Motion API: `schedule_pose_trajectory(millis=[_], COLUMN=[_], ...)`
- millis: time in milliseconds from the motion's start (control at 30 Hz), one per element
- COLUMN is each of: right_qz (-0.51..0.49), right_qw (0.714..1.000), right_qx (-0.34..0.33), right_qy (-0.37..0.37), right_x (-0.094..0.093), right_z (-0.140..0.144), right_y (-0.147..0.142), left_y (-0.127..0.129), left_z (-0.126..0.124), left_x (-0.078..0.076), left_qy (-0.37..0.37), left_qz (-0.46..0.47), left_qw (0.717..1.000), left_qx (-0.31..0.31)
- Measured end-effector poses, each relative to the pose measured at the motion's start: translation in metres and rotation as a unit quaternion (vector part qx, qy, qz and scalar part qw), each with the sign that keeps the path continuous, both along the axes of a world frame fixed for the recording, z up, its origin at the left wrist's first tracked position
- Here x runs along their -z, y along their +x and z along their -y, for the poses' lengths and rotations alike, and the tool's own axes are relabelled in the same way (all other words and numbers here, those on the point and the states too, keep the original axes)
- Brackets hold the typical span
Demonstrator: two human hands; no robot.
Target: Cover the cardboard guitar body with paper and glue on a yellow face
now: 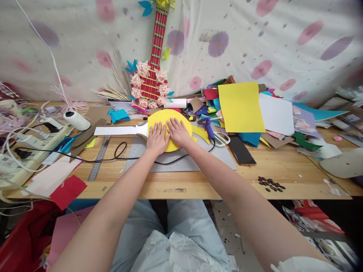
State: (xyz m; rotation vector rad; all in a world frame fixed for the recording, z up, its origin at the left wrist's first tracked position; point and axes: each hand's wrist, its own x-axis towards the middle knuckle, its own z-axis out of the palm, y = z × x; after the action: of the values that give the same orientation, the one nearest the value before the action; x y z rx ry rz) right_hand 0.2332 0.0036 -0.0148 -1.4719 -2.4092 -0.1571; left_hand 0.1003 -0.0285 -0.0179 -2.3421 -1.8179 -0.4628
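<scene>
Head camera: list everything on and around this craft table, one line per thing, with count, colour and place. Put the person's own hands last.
Yellow disc: one, yellow, centre of the table on the grey mat, joined to a white neck piece.
White neck piece: one, white, left of the disc.
Grey mat: one, grey, under the disc.
Steel ruler: one, silver, left of the mat.
Glue gun: one, blue, right of the disc.
Scissors: one, white handles, by the glue gun.
Phone: one, black, right of the mat.
Yellow sheet: one, yellow, back right.
Decorated guitar: one, red, against the back cloth.
Left hand: flat on the disc.
Right hand: flat on the disc.
</scene>
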Motion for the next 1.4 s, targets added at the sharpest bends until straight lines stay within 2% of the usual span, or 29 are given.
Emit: schedule_pose_trajectory(millis=[167, 333, 433, 533, 633, 767, 933, 1100, 1233, 1333, 1400], right_qz=[-0.012, -0.037, -0.019, 0.026, 0.038, 0.053, 0.045, 0.052, 0.019, -0.045, -0.066], right_qw=[1.0, 0.999, 0.997, 0.991, 0.987, 0.986, 0.987, 0.985, 0.991, 0.998, 0.998], right_qx=[-0.007, -0.018, -0.071, -0.11, -0.097, -0.093, -0.089, -0.08, -0.086, -0.036, 0.008], right_qy=[0.01, 0.003, -0.014, -0.077, -0.123, -0.126, -0.123, -0.146, -0.1, -0.036, -0.023], right_x=[0.0, -0.019, -0.035, -0.041, -0.04, -0.042, -0.054, -0.051, -0.046, -0.042, -0.037], right_z=[0.003, -0.014, -0.026, -0.034, -0.038, -0.038, -0.041, -0.052, -0.06, -0.06, -0.058], right_y=[0.003, -0.004, -0.019, -0.036, -0.046, -0.049, -0.055, -0.06, -0.052, -0.034, -0.018], left_y=[0.0, -0.001, 0.0, 0.0, 0.0, -0.001, 0.0, -0.001, -0.002, -0.002, -0.003], left_z=[0.002, 0.003, 0.004, 0.002, 0.0, -0.002, 0.001, 0.003, 0.003, 0.003, 0.003], left_x=[0.003, 0.003, 0.003, 0.001, -0.001, -0.002, 0.001, 0.001, 0.001, 0.002, 0.003], left_qy=[0.034, 0.033, 0.03, 0.009, -0.013, -0.019, 0.016, 0.015, 0.01, 0.0, 0.0], left_qz=[0.012, 0.005, -0.005, -0.008, -0.002, 0.007, -0.003, -0.003, 0.004, 0.012, 0.016], left_qw=[0.999, 0.999, 0.999, 1.0, 1.0, 1.0, 1.0, 1.0, 1.0, 1.0, 1.0], left_qx=[0.006, 0.014, 0.019, 0.003, -0.006, -0.005, 0.007, 0.009, 0.006, 0.004, 0.004])
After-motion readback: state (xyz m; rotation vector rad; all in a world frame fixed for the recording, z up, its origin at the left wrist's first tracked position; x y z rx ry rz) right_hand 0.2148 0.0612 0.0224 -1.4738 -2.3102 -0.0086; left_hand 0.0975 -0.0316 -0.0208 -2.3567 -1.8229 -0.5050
